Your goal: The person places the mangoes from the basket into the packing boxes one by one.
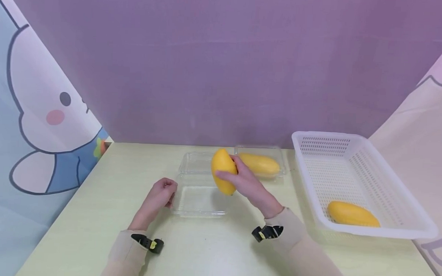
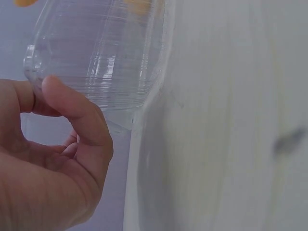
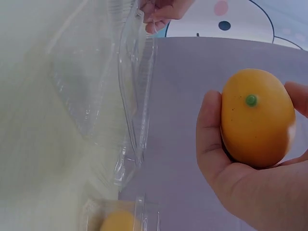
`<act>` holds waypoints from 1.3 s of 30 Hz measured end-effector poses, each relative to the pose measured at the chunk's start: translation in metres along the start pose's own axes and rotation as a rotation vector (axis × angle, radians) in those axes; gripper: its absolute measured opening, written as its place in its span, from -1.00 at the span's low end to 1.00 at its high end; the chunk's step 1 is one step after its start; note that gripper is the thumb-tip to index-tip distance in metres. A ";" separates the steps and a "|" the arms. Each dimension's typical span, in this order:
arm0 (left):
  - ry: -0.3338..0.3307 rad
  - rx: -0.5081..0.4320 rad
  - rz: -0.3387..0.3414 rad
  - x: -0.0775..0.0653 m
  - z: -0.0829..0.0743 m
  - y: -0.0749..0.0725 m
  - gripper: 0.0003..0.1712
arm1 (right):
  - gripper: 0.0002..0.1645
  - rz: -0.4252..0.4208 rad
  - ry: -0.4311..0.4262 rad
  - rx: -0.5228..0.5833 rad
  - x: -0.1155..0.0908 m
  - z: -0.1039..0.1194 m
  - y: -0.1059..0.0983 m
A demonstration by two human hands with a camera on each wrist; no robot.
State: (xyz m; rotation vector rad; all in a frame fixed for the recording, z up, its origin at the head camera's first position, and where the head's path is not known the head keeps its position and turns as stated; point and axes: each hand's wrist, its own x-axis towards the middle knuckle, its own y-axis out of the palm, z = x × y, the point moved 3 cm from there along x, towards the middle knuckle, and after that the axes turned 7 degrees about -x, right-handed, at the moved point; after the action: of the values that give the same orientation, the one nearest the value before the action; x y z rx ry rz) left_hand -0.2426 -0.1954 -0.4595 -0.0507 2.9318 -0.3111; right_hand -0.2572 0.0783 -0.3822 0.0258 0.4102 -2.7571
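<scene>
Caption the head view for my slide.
Right hand holds a yellow mango aloft; left hand pinches a clear container's edge.

The desk [image 1: 205, 259] has a pale yellow-green top with faint grain. A plain purple backdrop [image 1: 223, 73] rises behind its far edge, faintly creased. Left boundary: a light-blue panel [image 1: 1, 158] printed with a white cartoon figure [image 1: 43, 91] — dark outline, oval eye, pink cheek, blue garment. Right boundary: a pale pink panel [image 1: 433, 133] with a dark wavy line and, at the near end, a purple outlined shape [image 1: 439, 250]. Illumination: soft — shadows on the desk are diffuse.
</scene>
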 end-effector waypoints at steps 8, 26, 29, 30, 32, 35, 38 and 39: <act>0.000 0.006 -0.001 0.000 0.000 0.000 -0.70 | -0.17 0.055 0.003 -0.015 0.009 -0.002 0.017; -0.028 -0.002 -0.012 0.001 0.000 0.001 -0.72 | -0.13 0.167 0.051 -0.174 0.021 -0.008 0.058; -0.026 0.000 -0.014 0.001 0.001 0.001 -0.73 | -0.13 0.174 0.064 -0.225 0.022 -0.009 0.063; -0.025 0.000 -0.016 0.001 0.001 0.001 -0.73 | -0.13 0.179 0.070 -0.243 0.022 -0.010 0.064; -0.023 -0.003 -0.016 0.001 0.001 0.001 -0.73 | -0.13 0.192 0.075 -0.279 0.022 -0.010 0.067; -0.025 -0.006 -0.018 0.001 0.000 0.002 -0.73 | -0.14 0.214 0.072 -0.328 0.024 -0.012 0.072; -0.024 -0.008 -0.018 0.000 -0.001 0.003 -0.74 | -0.15 0.223 0.067 -0.368 0.026 -0.015 0.077; -0.022 -0.009 -0.018 -0.001 -0.002 0.003 -0.73 | -0.15 0.223 0.067 -0.380 0.027 -0.016 0.078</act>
State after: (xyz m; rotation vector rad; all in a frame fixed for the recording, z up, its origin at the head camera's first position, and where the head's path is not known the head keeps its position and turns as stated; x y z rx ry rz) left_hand -0.2423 -0.1921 -0.4580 -0.0819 2.9130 -0.2984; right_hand -0.2559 0.0041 -0.4214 0.0642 0.8856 -2.4243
